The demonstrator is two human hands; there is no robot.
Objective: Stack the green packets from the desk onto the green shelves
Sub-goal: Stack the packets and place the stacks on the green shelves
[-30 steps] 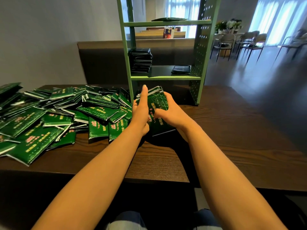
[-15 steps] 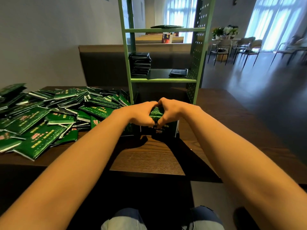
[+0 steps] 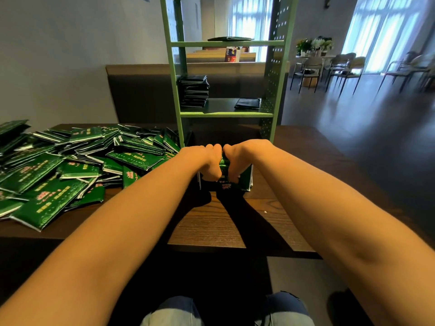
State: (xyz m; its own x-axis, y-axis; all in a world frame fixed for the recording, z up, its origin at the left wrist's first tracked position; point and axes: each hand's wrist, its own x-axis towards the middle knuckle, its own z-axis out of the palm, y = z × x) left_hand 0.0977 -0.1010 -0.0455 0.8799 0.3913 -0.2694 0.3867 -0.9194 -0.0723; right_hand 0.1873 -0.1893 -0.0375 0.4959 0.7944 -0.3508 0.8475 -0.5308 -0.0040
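I'm looking down at the wooden desk (image 3: 211,229), dark brown and running right across my view. At its far side stand the green shelves (image 3: 226,114), a tall frame with perforated side panels. The left half of the desk is buried under a loose heap of green packets (image 3: 70,165), which overlap at all angles and reach to the foot of the shelves' left post. Off to the far right are chairs (image 3: 329,67) round a table with flowers (image 3: 314,44).

Now the shelves. On the middle shelf, at the left, there's a tall stack of packets (image 3: 194,91), dark in the shade. At the right end of that shelf lies a low flat packet (image 3: 247,103), well apart from the stack. Another flat packet (image 3: 230,39) lies on the shelf above.

Both arms reach straight out to the middle of the desk, just in front of the shelves. Between them is a bundle of packets (image 3: 246,176), stood on edge and squared together. Its lower edge seems to rest on the wood, though shadow hides the contact. The left hand (image 3: 209,162) is curled over the bundle's left side and top. The right hand (image 3: 240,158) is curled over its right side. The knuckles nearly meet above it, with a green strip of packet showing between them. Both hands are clamped on that bundle, and neither is holding anything else.
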